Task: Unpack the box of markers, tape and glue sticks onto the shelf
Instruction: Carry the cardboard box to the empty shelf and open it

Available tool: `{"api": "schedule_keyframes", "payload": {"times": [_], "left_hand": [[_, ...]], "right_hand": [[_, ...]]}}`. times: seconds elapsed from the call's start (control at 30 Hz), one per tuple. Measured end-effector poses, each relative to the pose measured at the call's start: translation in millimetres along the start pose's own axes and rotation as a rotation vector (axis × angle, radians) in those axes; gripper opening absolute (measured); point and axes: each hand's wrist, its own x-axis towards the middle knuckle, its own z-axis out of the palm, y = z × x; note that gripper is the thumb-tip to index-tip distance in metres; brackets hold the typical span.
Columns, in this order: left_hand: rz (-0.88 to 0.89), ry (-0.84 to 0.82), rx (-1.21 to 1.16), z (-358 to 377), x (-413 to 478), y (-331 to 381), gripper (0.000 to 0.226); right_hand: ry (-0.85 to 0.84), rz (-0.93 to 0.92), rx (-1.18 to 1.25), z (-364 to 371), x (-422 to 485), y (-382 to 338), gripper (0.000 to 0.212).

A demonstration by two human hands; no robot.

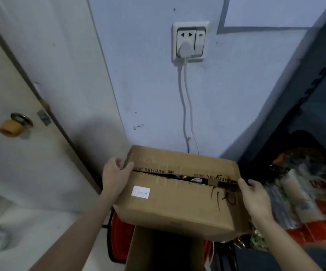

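At opposite ends, left hand (115, 178) and right hand (257, 198) grip box (177, 204).

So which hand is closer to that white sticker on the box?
Left. The left hand grips the box edge just beside the white sticker; the right hand holds the opposite end.

Brown cardboard box (177, 194), flaps slightly parted, tilted, white label.

Two hands (115, 178) (256, 198), two cardboard boxes (177, 200) (138, 249), one wall socket (190, 41), one door knob (9, 127).
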Motion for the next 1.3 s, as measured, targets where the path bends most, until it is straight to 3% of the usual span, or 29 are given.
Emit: {"api": "schedule_keyframes", "payload": {"times": [0.17, 0.27, 0.47, 0.63, 0.83, 1.3], "left_hand": [[-0.096, -0.113, 0.048, 14, 28, -2, 0.068], [-0.17, -0.236, 0.035, 20, 35, -9, 0.047], [-0.165, -0.353, -0.064, 23, 48, -25, 0.035], [-0.189, -0.354, -0.093, 23, 51, -31, 0.04], [-0.232, -0.37, -0.157, 17, 46, -23, 0.036], [-0.119, -0.427, -0.258, -19, 22, 10, 0.03]], "right_hand": [[-0.055, 0.099, -0.04, 17, 30, -1, 0.069], [-0.104, 0.176, -0.084, 24, 37, 5, 0.066], [-0.191, 0.266, -0.044, 27, 46, 7, 0.062], [-0.186, 0.269, -0.062, 29, 43, 6, 0.065], [-0.212, 0.269, 0.079, 27, 30, 0, 0.051], [-0.098, 0.224, 0.246, 1, -21, -9, 0.029]]}}
